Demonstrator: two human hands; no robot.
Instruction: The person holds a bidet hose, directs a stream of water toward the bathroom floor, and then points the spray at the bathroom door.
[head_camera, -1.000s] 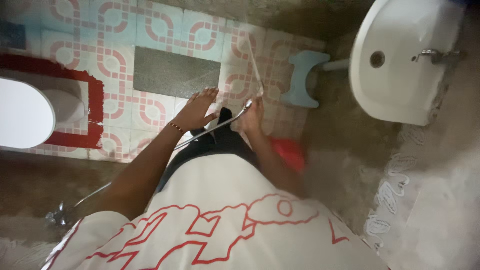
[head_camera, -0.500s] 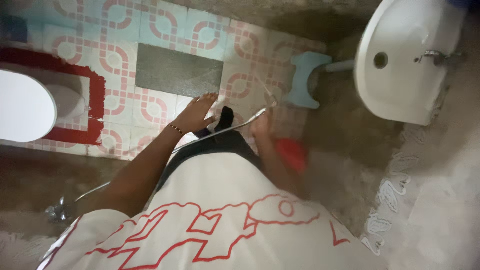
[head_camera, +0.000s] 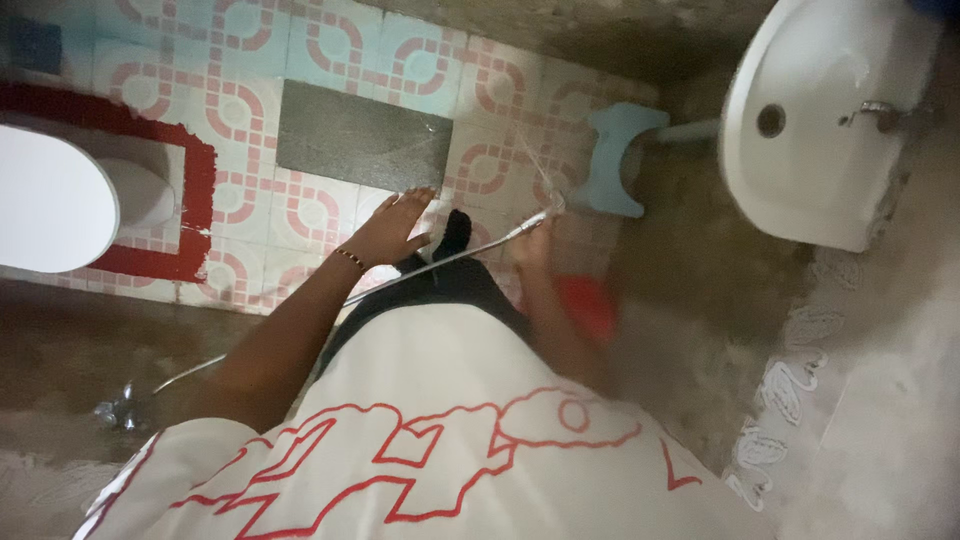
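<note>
Spray nozzle on its metal hose, clasped in the right hand, jetting water over the patterned tiles near the blue stool. Left hand spread flat, empty, left of the nozzle. Rinsing apparently underway; next, sweeping the jet sideways.

Torso: white short-sleeved top, loose fit — large red outline lettering and looped shapes across front, thin red lines only, no fill. Sleeve hem ends high on upper arm; both forearms bare. Left hand: thin beaded band at wrist, red and dark beads, snug. Right hand: no band or ring visible, partly blurred. Lower body: dark, near-black garment below shirt hem — cut and fabric not discernible.
</note>
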